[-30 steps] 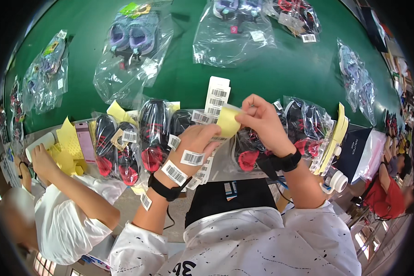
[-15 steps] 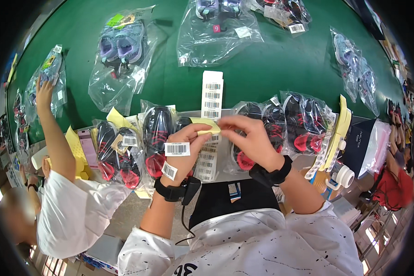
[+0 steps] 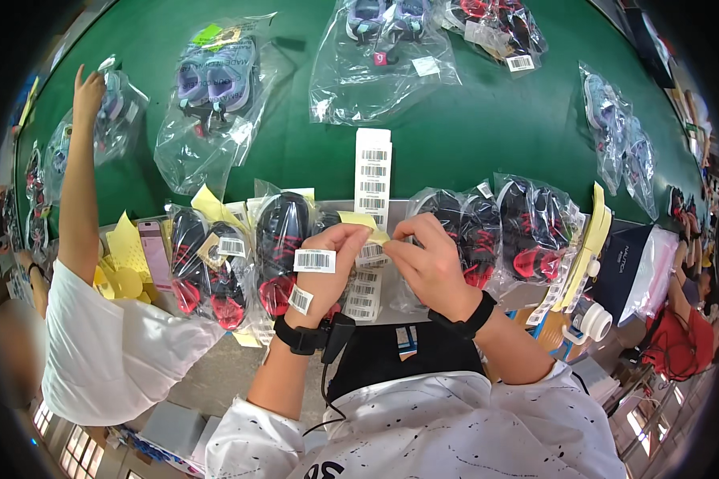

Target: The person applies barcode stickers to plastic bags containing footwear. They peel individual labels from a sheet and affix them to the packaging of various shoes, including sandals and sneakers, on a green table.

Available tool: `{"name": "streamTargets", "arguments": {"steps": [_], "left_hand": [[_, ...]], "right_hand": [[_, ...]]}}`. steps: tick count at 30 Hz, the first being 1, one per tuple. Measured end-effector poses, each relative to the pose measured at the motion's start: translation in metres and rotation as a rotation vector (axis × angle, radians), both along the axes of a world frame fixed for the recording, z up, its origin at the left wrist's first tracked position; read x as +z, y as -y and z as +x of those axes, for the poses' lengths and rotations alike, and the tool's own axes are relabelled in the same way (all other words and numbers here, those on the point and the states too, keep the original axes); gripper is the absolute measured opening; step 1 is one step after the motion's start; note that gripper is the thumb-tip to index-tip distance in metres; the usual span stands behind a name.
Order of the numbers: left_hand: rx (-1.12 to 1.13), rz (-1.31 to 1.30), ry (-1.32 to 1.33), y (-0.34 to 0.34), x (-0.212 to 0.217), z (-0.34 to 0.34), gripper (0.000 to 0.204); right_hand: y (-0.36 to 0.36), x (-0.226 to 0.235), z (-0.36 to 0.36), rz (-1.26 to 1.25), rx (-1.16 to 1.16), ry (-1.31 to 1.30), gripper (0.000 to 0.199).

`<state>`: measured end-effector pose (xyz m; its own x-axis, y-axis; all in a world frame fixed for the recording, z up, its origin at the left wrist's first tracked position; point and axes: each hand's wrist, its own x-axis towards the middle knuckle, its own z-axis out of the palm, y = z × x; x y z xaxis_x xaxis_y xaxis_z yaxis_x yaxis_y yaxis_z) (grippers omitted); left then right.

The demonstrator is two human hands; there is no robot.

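Green felt covers the tabletop, and at its near edge both hands meet over a strip of barcode labels, a long white backing sheet lying upright between bagged shoes. The left hand pinches a small yellow slip between thumb and forefinger, its grip closed on the paper; two loose white barcode stickers cling to that hand, one on its back and one nearer the wrist. The right hand sits just beside it, fingertips curled in against the slip's far end and the label strip (whether it grasps the slip or only a sticker I cannot tell). Each wrist carries a black band, the left one trailing a thin cable. Directly under and to the left of the left hand lies a clear bag of black-and-red shoes, with another such bag further left, yellow slips sticking out of both. To the right of the right hand sit more black-and-red pairs in bags, then a stack of yellow sheets on edge. Beyond the hands, further up the felt, lie bags of lilac shoes and another pale pair. Far left, another person in a white shirt reaches a hand up toward a bag.
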<state>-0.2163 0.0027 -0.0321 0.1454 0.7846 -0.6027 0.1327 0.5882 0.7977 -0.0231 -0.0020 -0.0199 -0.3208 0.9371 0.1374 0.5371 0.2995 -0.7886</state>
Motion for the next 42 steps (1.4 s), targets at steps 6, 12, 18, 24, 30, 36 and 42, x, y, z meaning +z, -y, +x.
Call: {"name": "streamTargets", "arguments": {"steps": [6, 12, 18, 24, 30, 36, 42], "left_hand": [[0.091, -0.088, 0.118, 0.004, -0.002, 0.004, 0.026], [0.073, -0.186, 0.150, 0.005, -0.002, -0.003, 0.043], [0.103, -0.119, 0.105, 0.011, -0.003, -0.003, 0.041], [0.001, -0.080, 0.093, 0.009, -0.006, 0.011, 0.041], [0.041, -0.091, 0.066, 0.013, -0.004, -0.001, 0.037], [-0.010, -0.091, 0.038, 0.010, 0.003, 0.004, 0.037], [0.039, -0.082, 0.033, 0.013, -0.001, 0.000, 0.036]], "right_hand": [[0.005, 0.008, 0.003, 0.113, 0.071, -0.036, 0.019], [0.009, 0.024, 0.013, -0.001, 0.157, -0.083, 0.018], [-0.084, 0.039, 0.002, -0.086, -0.069, -0.304, 0.037], [-0.305, -0.035, -0.008, 0.215, -0.343, 0.297, 0.068], [-0.284, -0.057, -0.073, 0.157, 0.033, 0.233, 0.081], [-0.354, -0.081, 0.028, 0.285, -0.281, 0.045, 0.085], [-0.368, -0.061, 0.087, 0.426, -0.537, 0.029, 0.051]]}}
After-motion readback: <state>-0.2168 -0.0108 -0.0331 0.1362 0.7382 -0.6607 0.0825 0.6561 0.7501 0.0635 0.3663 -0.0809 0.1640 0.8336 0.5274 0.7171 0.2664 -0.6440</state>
